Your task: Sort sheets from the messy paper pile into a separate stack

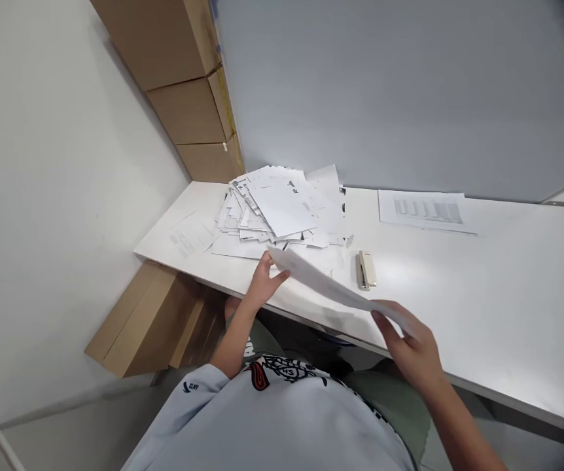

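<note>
Left hand [265,281] and right hand [408,347] are apart, pinching opposite ends of a paper sheet [321,281] above the counter [508,294]. It's light and floppy, sagging mid-span, so hold by the edges. Loose paper pile [282,206] lies just beyond.

Your left hand [265,282] and right hand [408,347] share one sheet [318,280]; you have one stapler [366,269], one paper pile [282,206], three far-left boxes [187,111].
</note>
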Tool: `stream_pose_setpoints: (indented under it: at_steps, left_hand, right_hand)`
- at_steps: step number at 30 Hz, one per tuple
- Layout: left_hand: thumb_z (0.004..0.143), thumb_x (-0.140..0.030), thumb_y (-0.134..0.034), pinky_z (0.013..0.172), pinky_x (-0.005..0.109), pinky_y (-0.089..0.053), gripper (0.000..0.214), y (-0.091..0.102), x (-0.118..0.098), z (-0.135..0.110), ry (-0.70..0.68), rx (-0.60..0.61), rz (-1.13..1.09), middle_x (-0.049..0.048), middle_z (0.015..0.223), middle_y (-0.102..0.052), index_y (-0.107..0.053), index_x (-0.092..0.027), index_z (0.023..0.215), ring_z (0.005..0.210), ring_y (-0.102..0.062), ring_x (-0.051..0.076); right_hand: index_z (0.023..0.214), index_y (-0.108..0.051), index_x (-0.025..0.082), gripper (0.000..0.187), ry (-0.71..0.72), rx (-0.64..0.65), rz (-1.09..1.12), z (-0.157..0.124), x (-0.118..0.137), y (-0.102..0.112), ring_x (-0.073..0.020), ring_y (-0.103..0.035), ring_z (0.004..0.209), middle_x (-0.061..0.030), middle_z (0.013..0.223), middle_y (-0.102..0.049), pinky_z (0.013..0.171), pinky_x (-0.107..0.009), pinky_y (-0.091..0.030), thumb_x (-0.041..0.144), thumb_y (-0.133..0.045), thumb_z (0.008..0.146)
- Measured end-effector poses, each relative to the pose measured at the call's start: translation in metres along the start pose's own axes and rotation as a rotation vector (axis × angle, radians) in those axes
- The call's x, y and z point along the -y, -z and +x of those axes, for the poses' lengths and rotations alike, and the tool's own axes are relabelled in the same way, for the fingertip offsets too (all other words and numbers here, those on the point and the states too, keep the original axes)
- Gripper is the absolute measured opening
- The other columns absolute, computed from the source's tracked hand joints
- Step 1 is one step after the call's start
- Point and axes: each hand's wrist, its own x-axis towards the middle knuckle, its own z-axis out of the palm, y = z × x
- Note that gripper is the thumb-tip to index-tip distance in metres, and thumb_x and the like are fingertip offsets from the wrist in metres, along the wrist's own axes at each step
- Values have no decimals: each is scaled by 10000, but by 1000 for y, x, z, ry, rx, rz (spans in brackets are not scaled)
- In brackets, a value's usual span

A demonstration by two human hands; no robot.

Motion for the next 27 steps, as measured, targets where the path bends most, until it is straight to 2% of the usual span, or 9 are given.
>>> stream_pose_setpoints:
  at_steps: [2, 5, 8, 12, 14, 17, 22, 25, 27]
  left_hand:
    - [834, -212, -618, 1077, 414, -383, 338, -7, 4, 3, -54, 53, 104, 73, 1155, -644, -542, -228, 1164, 1215, -546, 243]
    - [812, -147, -592, 1158, 459, -274, 384, -19, 16, -7, -23, 61, 220, 87, 1322, -563, -546, -236, 1183, 1388, -395, 266]
    - [830, -169, -596, 1169, 464, -262, 369, -26, 20, -19, 35, 62, 233, 90, 1377, -529, -550, -246, 1188, 1450, -303, 275]
    - [891, -242, -569, 1164, 444, -290, 224, -26, 8, -23, -35, 52, 224, 86, 1325, -570, -596, -240, 1113, 1399, -383, 266]
    - [922, -276, -532, 1144, 429, -328, 231, -25, 6, -24, -35, 24, 189, 83, 1325, -572, -599, -242, 1140, 1338, -454, 253]
    - [925, -295, -523, 1134, 428, -347, 246, -27, 18, -28, 30, 23, 117, 88, 1322, -585, -611, -228, 1145, 1300, -493, 253]
    - [901, -302, -549, 1125, 447, -359, 259, -31, 41, -36, 148, 30, 6, 104, 1260, -623, -606, -200, 1133, 1272, -526, 263]
    - [907, -333, -549, 1126, 427, -357, 203, -28, 34, -35, 76, 63, 20, 94, 1198, -633, -621, -209, 1050, 1277, -520, 260]
    - [898, -353, -553, 1109, 409, -377, 222, -25, 26, -34, 15, 75, 8, 84, 1191, -624, -608, -216, 1064, 1261, -526, 256]
  right_hand:
    - [911, -717, 277, 245, 82, 39, -55, 13, -6, 9, -258, -648, 991, -57, 1015, -717, 910, -408, -504, 470, -576, 857]
    - [1011, -686, 262, 285, 36, 79, -38, 14, -21, 7, -250, -643, 1013, -66, 1090, -701, 910, -410, -505, 475, -596, 844]
    - [1052, -678, 238, 350, 23, 76, 43, 5, -32, 1, -257, -647, 1035, -85, 1116, -702, 918, -414, -507, 497, -614, 826]
    - [848, -715, 246, 269, 14, -24, 28, -3, -26, 3, -263, -665, 955, -59, 945, -729, 849, -392, -522, 488, -597, 845]
    - [839, -714, 233, 257, -38, -121, 35, -5, -23, 5, -270, -670, 890, -57, 894, -729, 780, -385, -532, 478, -648, 801]
    - [880, -707, 194, 319, -140, -186, 74, -10, -26, 0, -275, -665, 855, -77, 873, -730, 736, -380, -533, 463, -722, 710]
    - [874, -664, 187, 340, -230, -222, 206, -12, -30, -15, -235, -638, 812, -67, 839, -706, 732, -368, -514, 461, -715, 680]
    - [788, -630, 202, 253, -145, -185, 245, -5, -21, -11, -221, -624, 817, -50, 831, -681, 750, -358, -495, 431, -711, 717]
    - [784, -626, 209, 226, -75, -167, 260, 0, -16, -6, -216, -621, 856, -49, 871, -674, 773, -348, -488, 416, -706, 740]
